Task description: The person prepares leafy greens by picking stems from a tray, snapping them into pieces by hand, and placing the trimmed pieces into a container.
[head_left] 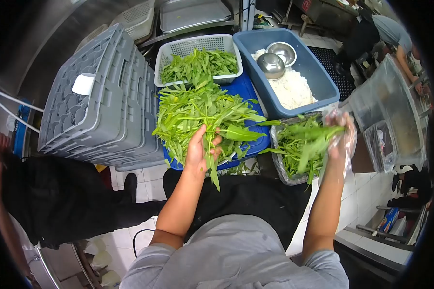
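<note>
My bare left hand [203, 148] is at the near side of a big heap of water spinach [193, 113], its fingers curled round some stems and leaves. The heap lies over a blue lid or board [246, 89]. My right hand [341, 137], in a clear plastic glove, grips a bunch of water spinach [316, 137], slightly blurred. That hand is above the right side of a plastic-lined container [289, 179] filled with more greens. Behind the heap, a pale perforated basket [164, 53] contains further leaves.
A blue-grey tub [318, 77] holds white shredded-looking food and two metal bowls [271, 66]. Stacked grey dish racks [108, 106] stand at left, a white cup [83, 84] on top. One person in black trousers [72, 202] stands close on the left; another person [390, 31] bends at far right.
</note>
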A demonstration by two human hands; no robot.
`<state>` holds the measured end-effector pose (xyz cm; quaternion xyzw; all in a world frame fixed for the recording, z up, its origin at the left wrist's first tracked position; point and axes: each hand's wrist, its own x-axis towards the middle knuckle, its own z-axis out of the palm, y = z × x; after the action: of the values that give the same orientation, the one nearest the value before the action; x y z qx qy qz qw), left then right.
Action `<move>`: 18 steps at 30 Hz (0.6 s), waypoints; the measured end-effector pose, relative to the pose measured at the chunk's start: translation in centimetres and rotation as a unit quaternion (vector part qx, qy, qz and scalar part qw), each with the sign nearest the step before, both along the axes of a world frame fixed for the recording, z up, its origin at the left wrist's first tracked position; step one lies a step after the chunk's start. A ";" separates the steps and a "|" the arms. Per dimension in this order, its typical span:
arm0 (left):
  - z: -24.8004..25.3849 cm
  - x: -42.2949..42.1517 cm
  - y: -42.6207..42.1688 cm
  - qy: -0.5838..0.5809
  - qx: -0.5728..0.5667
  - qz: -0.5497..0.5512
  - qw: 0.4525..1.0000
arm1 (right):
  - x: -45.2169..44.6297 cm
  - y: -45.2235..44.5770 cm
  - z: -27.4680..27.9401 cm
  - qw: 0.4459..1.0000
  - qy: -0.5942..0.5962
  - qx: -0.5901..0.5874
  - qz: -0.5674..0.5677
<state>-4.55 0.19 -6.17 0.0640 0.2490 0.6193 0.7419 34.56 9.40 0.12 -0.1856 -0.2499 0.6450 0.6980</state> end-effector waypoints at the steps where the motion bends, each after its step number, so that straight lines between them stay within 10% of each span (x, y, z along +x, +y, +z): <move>1: 1.1 0.9 0.2 0.031 -0.028 0.019 0.999 | 0.1 -2.0 -0.6 0.999 -0.028 0.019 0.010; 7: 2.4 6.2 2.5 0.085 -0.006 0.047 0.995 | -4.5 -10.5 -1.2 0.961 -0.166 -0.221 0.013; 18: 4.7 19.1 5.6 0.139 0.068 -0.051 0.987 | -3.5 -9.4 0.4 0.888 -0.419 -0.189 0.007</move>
<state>14.53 5.81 -1.51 0.2122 0.3038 0.5811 0.7246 31.08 0.04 0.52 -0.5649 -0.3940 0.5469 0.4759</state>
